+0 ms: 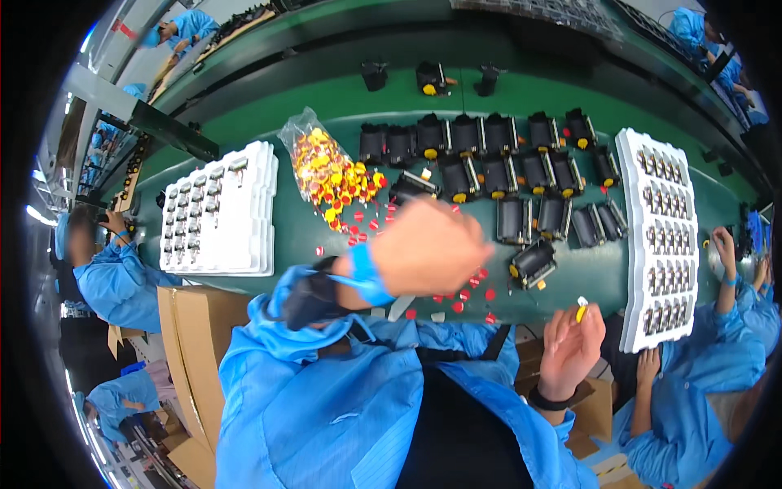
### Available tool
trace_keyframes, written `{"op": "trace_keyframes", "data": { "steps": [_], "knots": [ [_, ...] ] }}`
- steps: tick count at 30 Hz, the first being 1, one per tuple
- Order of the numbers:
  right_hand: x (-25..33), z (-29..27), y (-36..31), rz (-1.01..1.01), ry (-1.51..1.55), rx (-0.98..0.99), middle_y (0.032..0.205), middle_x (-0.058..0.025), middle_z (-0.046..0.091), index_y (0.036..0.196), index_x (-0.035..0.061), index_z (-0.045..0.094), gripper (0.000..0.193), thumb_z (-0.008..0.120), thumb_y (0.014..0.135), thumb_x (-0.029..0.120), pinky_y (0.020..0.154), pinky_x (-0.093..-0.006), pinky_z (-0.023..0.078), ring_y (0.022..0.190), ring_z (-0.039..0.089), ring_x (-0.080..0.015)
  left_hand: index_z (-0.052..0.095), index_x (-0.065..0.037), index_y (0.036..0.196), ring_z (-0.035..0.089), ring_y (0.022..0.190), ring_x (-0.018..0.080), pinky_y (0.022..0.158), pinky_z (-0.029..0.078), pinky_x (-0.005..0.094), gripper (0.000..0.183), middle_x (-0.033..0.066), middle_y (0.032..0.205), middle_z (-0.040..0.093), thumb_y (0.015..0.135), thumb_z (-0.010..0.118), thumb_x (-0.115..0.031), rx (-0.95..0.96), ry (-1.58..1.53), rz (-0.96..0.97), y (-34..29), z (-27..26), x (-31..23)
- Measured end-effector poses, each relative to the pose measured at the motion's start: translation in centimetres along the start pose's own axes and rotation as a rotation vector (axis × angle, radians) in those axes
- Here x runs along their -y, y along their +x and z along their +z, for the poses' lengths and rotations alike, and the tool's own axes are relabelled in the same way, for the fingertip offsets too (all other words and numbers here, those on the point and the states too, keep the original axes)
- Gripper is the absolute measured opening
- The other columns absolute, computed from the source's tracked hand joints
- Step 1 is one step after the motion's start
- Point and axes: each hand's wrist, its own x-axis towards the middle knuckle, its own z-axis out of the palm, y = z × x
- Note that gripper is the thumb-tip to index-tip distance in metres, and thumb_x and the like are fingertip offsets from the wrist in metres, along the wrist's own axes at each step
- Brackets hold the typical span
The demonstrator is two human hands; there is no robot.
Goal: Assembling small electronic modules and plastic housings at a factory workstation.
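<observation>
My left hand (432, 248) is over the middle of the green table, blurred by motion, with its fingers curled under and mostly hidden. Beneath and beside it lie loose red discs (457, 307). Near the table's front edge, my right hand (570, 346) pinches a small yellow disc (581, 313) with a bit of white at its top, between thumb and fingertips. Above the right hand, a black housing (533, 262) with a yellow round part lies tilted on the table. Several more black housings (513, 220) stand in rough rows beyond the hands.
An open clear plastic bag (303, 134) spills yellow and red discs at left centre. White trays of small metal parts stand at the left (232, 236) and right (680, 306). A cardboard box (186, 326) is by my left side. Co-workers in blue sit at both sides.
</observation>
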Motion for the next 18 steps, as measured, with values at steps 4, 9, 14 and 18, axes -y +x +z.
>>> {"op": "trace_keyframes", "data": {
  "steps": [4, 9, 14, 18],
  "knots": [
    [-0.6, -0.7, 0.7, -0.064, -0.105, -0.021, 0.062, -0.0112, 0.051, 0.091, 0.0003, 0.053, 0.019, 0.052, 0.101, 0.015, 0.036, -0.0247, 0.033, 0.045, 0.045, -0.0160, 0.064, -0.002, 0.066, 0.064, 0.064, 0.0398, 0.059, 0.049, 0.0502, 0.045, 0.0198, 0.066, 0.063, 0.092, 0.059, -0.038, -0.183, 0.254, -0.649, 0.8, -3.7, 12.3],
    [-0.4, 1.6, 1.8, -0.063, -0.140, 0.065, 0.063, -0.0125, 0.055, 0.088, 0.0001, 0.053, 0.019, 0.056, 0.099, 0.015, 0.039, -0.0269, 0.037, 0.045, 0.047, -0.0163, 0.069, -0.001, 0.089, 0.067, 0.066, 0.0312, 0.058, 0.052, 0.0418, 0.051, 0.0164, 0.075, 0.068, 0.090, 0.064, -0.051, -0.215, -0.022, -1.064, 1.0, 0.6, 30.5],
    [-1.2, 3.3, 0.8, -0.068, -0.293, 0.075, 0.062, -0.0130, 0.060, 0.088, -0.0033, 0.056, 0.015, 0.057, 0.097, 0.008, 0.043, -0.0266, 0.042, 0.048, 0.055, -0.0168, 0.062, -0.008, 0.079, 0.042, 0.042, 0.0067, 0.039, 0.032, 0.0250, 0.031, -0.0014, 0.055, 0.050, 0.096, 0.067, -0.034, 0.042, -0.927, -0.974, 0.2, 1.8, 32.4],
    [-2.1, 3.4, 1.3, -0.008, -0.457, 0.138, 0.065, -0.0132, 0.066, 0.083, -0.0066, 0.065, 0.013, 0.061, 0.093, 0.001, 0.045, -0.0245, 0.045, 0.050, 0.061, -0.0154, 0.052, -0.011, 0.074, 0.032, 0.038, 0.0053, 0.039, 0.023, 0.0232, 0.032, -0.0069, 0.050, 0.037, 0.100, 0.062, -0.027, -0.371, -1.156, -0.843, -0.6, -3.3, 19.2]
  ]
}}
